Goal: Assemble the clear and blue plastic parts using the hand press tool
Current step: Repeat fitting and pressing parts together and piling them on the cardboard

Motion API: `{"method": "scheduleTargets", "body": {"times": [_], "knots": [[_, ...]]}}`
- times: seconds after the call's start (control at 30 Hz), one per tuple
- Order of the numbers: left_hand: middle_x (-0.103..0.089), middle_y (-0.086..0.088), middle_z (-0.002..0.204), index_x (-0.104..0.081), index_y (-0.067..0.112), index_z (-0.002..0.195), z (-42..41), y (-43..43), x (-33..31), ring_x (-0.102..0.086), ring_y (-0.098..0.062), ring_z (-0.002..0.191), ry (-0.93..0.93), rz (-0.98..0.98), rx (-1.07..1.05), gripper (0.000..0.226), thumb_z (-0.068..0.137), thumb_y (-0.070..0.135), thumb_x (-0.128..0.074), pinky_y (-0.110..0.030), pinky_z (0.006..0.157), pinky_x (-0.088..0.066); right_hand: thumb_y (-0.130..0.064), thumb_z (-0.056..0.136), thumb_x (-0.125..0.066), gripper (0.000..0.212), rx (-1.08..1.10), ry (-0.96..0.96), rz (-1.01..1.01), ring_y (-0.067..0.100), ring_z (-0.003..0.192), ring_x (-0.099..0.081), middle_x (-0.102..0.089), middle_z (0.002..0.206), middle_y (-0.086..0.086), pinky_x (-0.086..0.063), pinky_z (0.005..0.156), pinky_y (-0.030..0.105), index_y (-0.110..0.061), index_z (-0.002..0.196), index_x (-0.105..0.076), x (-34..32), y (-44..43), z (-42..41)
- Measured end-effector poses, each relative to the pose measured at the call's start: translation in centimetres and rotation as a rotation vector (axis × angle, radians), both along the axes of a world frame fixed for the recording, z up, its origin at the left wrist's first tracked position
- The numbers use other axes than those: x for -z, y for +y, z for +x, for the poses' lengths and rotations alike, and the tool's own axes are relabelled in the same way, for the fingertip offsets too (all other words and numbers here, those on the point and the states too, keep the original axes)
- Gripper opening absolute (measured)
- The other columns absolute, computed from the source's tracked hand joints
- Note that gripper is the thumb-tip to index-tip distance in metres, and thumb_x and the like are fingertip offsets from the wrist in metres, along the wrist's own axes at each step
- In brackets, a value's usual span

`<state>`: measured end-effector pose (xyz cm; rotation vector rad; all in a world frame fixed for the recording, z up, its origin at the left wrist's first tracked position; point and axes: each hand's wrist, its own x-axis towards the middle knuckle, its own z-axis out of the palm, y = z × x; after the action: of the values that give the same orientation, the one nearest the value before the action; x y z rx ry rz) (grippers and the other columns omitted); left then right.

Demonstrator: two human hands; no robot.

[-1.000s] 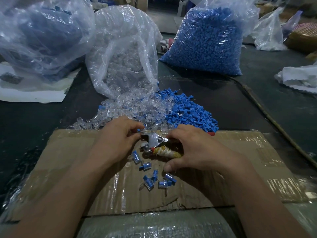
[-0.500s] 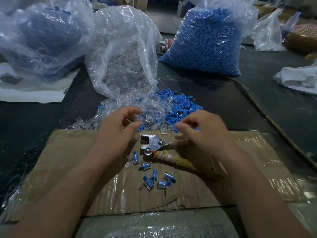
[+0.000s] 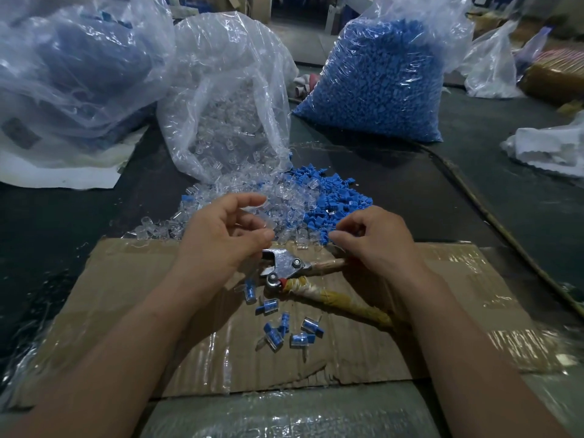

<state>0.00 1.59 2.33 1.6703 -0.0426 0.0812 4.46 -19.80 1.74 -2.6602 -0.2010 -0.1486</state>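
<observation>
Taped cardboard [image 3: 126,311] on dark bench. Hand press tool [image 3: 290,267] lies on it between the hands. Left hand [image 3: 218,235] and right hand [image 3: 379,245] have fingers curled over the clear parts [image 3: 284,197] and blue parts [image 3: 338,200]; can't tell if pinching. Parts likely light and slick: pinch the sides.

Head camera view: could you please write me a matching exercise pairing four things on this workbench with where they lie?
Things:
1. hand press tool
2. bag of blue parts
3. bag of clear parts
4. assembled pieces

Places:
A. standing behind the loose pile, to its right
B. on the cardboard, metal head between left hand and right hand
C. scattered on the cardboard, nearer the person than the tool
D. behind the loose pile, mouth spilling into it

Pairs: 1-B, 2-A, 3-D, 4-C.
</observation>
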Motion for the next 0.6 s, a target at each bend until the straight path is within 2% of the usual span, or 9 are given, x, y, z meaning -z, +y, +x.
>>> {"method": "scheduleTargets", "body": {"times": [0.13, 0.2, 0.33, 0.47, 0.53, 0.6], "knots": [[-0.065, 0.006, 0.076, -0.066, 0.03, 0.087, -0.1, 0.0, -0.1, -0.064, -0.008, 0.072, 0.006, 0.007, 0.023, 0.03, 0.072, 0.004, -0.067, -0.022, 0.066, -0.056, -0.039, 0.077, -0.069, 0.018, 0.01, 0.038, -0.075, 0.003, 0.073, -0.044, -0.041, 0.071, -0.02, -0.041, 0.079, 0.031, -0.025, 0.09, -0.067, 0.0, 0.5, 0.3], [-0.065, 0.011, 0.074, -0.065, 0.029, 0.086, -0.1, 0.0, -0.2, -0.064, -0.008, 0.07, 0.006, 0.025, 0.037, 0.029, 0.071, 0.005, -0.067, -0.022, 0.066, -0.056, -0.038, 0.079, -0.068, 0.016, 0.003, 0.048, -0.091, 0.007, 0.078, -0.046, -0.041, 0.073, -0.019, -0.043, 0.083, 0.036, -0.026, 0.089, -0.067, -0.1, 0.5, 0.4], [-0.067, 0.013, 0.073, -0.065, 0.026, 0.088, -0.2, -0.1, -0.3, -0.067, -0.012, 0.073, 0.027, -0.002, 0.054, 0.027, 0.065, 0.013, -0.068, -0.026, 0.066, -0.058, -0.037, 0.084, -0.062, 0.015, -0.031, 0.002, -0.11, 0.004, 0.075, -0.041, -0.041, 0.071, -0.019, -0.036, 0.076, 0.029, -0.024, 0.09, -0.068, 0.1, 0.4, 0.5], [-0.068, 0.012, 0.073, -0.065, 0.027, 0.087, -0.4, -0.3, -0.4, -0.068, -0.018, 0.073, 0.028, 0.001, 0.057, 0.032, 0.056, 0.023, -0.065, -0.031, 0.067, -0.059, -0.034, 0.089, -0.056, 0.015, -0.057, -0.037, -0.099, 0.006, 0.078, -0.044, -0.048, 0.081, -0.011, -0.035, 0.073, 0.024, -0.022, 0.091, -0.064, 0.2, 0.3, 0.4], [-0.068, 0.011, 0.073, -0.065, 0.027, 0.086, -0.4, -0.3, -0.4, -0.068, -0.02, 0.073, 0.027, 0.001, 0.057, 0.031, 0.055, 0.023, -0.066, -0.034, 0.066, -0.059, -0.031, 0.091, -0.052, 0.011, -0.045, -0.066, 0.036, 0.003, 0.071, -0.047, -0.05, 0.076, -0.014, -0.035, 0.063, 0.018, -0.023, 0.086, -0.058, -0.1, 0.5, 0.1], [-0.068, 0.011, 0.073, -0.065, 0.026, 0.085, -0.4, -0.3, -0.4, -0.068, -0.016, 0.068, 0.026, 0.011, 0.06, 0.028, 0.057, 0.02, -0.068, -0.033, 0.064, -0.059, -0.029, 0.092, -0.051, 0.012, -0.028, -0.057, 0.251, 0.004, 0.069, -0.052, -0.055, 0.073, -0.011, -0.041, 0.062, 0.018, -0.025, 0.08, -0.051, -0.7, 0.8, -0.5]]}}
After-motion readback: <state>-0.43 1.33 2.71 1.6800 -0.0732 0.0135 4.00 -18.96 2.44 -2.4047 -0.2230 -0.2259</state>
